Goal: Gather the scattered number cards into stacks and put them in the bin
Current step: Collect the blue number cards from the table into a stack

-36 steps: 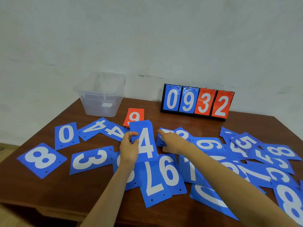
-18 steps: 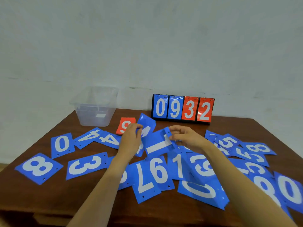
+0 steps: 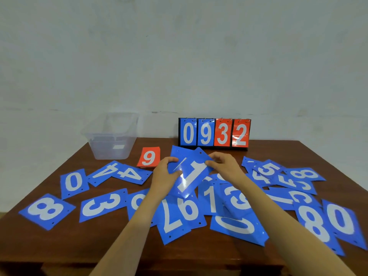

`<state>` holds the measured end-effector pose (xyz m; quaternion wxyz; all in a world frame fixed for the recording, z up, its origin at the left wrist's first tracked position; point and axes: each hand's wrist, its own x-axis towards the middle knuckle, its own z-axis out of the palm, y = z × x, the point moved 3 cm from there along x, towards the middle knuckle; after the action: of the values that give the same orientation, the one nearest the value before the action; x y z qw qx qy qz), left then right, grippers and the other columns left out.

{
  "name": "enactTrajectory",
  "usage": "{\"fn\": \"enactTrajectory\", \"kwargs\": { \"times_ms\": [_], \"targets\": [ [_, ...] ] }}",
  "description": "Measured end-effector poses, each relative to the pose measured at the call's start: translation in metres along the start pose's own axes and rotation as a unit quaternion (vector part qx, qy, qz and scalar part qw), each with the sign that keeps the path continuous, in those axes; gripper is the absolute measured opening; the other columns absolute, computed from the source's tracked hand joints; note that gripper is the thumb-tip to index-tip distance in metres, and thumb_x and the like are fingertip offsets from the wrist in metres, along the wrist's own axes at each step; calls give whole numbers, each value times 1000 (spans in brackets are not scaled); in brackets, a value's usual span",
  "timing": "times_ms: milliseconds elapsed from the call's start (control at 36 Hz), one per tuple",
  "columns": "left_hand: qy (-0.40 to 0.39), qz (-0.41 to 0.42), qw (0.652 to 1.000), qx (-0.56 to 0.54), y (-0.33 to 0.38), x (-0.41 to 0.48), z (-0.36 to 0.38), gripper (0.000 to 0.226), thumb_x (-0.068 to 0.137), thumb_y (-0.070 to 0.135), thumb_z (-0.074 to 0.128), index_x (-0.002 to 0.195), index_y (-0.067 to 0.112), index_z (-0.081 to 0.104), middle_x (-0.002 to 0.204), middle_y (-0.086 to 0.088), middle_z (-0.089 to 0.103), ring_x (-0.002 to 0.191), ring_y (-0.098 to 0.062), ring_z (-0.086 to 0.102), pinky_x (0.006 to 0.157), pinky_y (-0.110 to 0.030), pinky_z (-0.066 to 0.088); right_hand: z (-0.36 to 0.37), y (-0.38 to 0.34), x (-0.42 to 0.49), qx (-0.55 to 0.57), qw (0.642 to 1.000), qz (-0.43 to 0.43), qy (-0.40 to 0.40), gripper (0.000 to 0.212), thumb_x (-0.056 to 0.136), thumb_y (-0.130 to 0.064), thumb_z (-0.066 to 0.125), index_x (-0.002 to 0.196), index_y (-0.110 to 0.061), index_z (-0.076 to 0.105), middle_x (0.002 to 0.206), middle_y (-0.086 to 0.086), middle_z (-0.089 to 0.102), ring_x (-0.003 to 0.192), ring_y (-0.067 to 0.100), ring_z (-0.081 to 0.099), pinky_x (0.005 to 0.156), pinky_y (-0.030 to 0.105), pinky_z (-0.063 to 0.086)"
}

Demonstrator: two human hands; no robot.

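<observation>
Just above the middle of the brown wooden table [image 3: 278, 152], a small stack of blue plastic number cards [image 3: 192, 174], with a white 1 on its top card, is held tilted between both hands. The left hand [image 3: 164, 175] grips the stack's left edge; its thumb [image 3: 172, 159] curls over the front, and the other fingers are hidden behind the cards. The right hand [image 3: 224, 166] pinches the upper right corner, fingertips [image 3: 209, 162] bunched together on the top card's edge. A second blue card shows behind the top one, slightly offset; how many cards are in the stack cannot be told.

Below and around the hands, loose blue number cards [image 3: 172, 220] lie flat and overlapping: a 7, 9, 1 and 0 close in front, a 3, 8, 0 and two 4s to the left, more 8s, a 0 and a 5 to the right. A red card with a white 9 [image 3: 149, 157] lies just left of the held stack. The clear plastic bin [image 3: 111, 144] stands at the table's far left, well apart from the hands. A black flip scoreboard reading 0932 [image 3: 214, 133] stands upright at the far edge.
</observation>
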<state>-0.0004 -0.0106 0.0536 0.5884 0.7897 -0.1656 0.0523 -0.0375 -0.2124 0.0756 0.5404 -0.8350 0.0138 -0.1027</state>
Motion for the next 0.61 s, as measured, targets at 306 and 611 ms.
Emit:
{"fn": "enactTrajectory", "kwargs": {
  "times_ms": [306, 611],
  "targets": [
    [-136, 1, 990, 33, -8, 0, 13, 37, 88, 4, 61, 121, 21, 55, 126, 8, 52, 119, -9, 48, 103, -27, 42, -8, -1, 12, -106, 994, -31, -19, 11, 88, -13, 65, 97, -16, 63, 94, 0, 68, 76, 9, 65, 59, 13, 53],
    [-118, -40, 990, -60, -13, 9, 30, 34, 92, -2, 53, 115, 23, 58, 118, 17, 51, 102, -1, 54, 82, -11, 49, 7, 18, 33, -96, 992, -38, 78, 30, 76, -24, 78, 93, -16, 54, 81, 2, 57, 69, 13, 53, 57, 16, 49]
  ]
}}
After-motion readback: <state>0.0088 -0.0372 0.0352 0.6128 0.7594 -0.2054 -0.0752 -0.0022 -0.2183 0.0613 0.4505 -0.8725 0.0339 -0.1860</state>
